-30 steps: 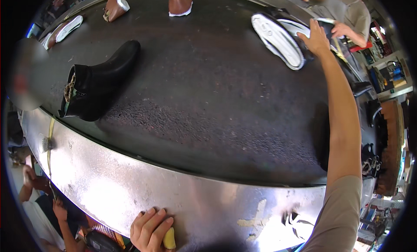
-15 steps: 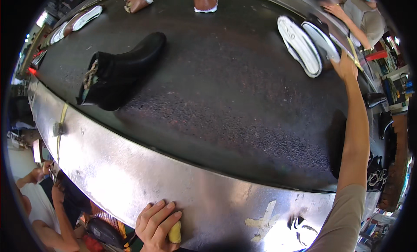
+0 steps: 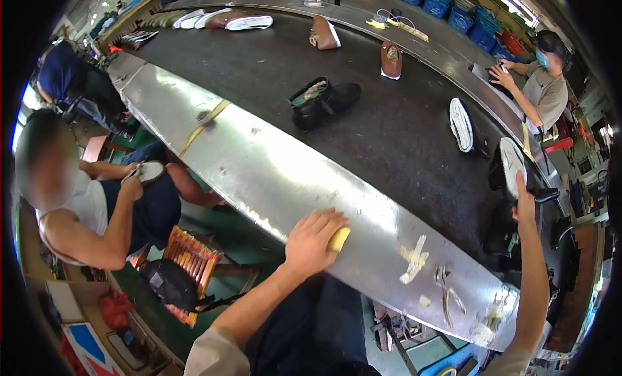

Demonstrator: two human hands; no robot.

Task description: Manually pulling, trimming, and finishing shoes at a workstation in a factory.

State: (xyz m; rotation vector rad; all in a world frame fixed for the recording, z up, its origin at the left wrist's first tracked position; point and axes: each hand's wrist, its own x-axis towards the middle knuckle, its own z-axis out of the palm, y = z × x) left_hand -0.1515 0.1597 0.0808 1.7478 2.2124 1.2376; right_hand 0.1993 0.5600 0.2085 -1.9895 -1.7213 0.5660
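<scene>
Holding a white-soled shoe [image 3: 510,157] in the right hand [image 3: 525,205], at the far right end of the black-topped counter [image 3: 246,74], with the grip closed on its lower end and the pale sole turned into view. Resting the left hand [image 3: 314,242] palm down on the steel ledge [image 3: 259,175] along the near side, with fingers side by side next to a small yellow piece [image 3: 339,239]; cannot tell that grip as pinching or merely touching it. Facing, on the black surface just beyond the held shoe, a second shoe with a white sole [image 3: 460,126]; farther left, a black ankle boot [image 3: 335,98] with opening to the left and toe to the right; beyond those, a brown shoe [image 3: 322,34] and another brown one [image 3: 391,63], apart from each other. Having metal pliers [image 3: 448,295] to the right of the left hand, on the ledge, near a pale patch of tape [image 3: 414,259]. Working near a masked co-worker [image 3: 545,104] at upper right and a seated co-worker [image 3: 84,211] at left.
</scene>
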